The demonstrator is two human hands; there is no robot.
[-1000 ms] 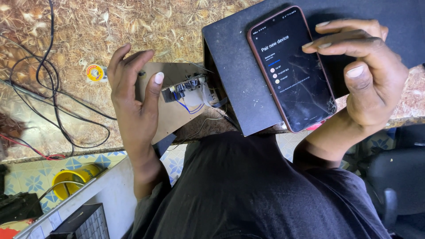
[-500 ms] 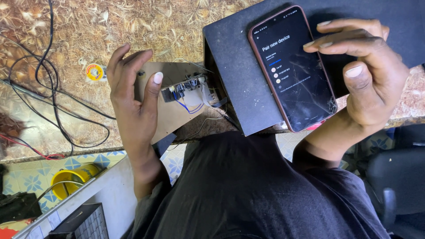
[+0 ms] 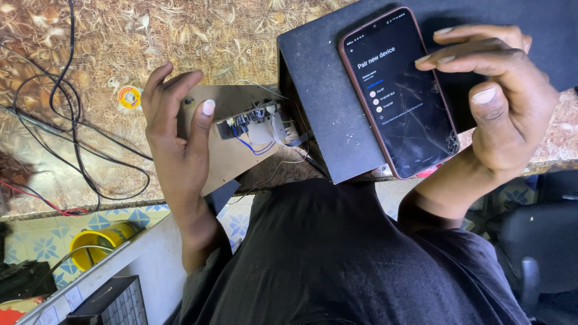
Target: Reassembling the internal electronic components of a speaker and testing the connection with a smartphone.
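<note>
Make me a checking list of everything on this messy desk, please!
Surface: brown patterned worktop, worn, with pale scuffs.
Job's things: smartphone with a lit dark screen; brown panel carrying a small circuit board; black box beside it.
Clutter: solder reel; yellow tub on the tiled floor.
Grippers: left hand grips the panel's edge; right hand holds the smartphone.
Cables: black cables looped at left; a red wire.
Surroundings: black chair at right.
</note>
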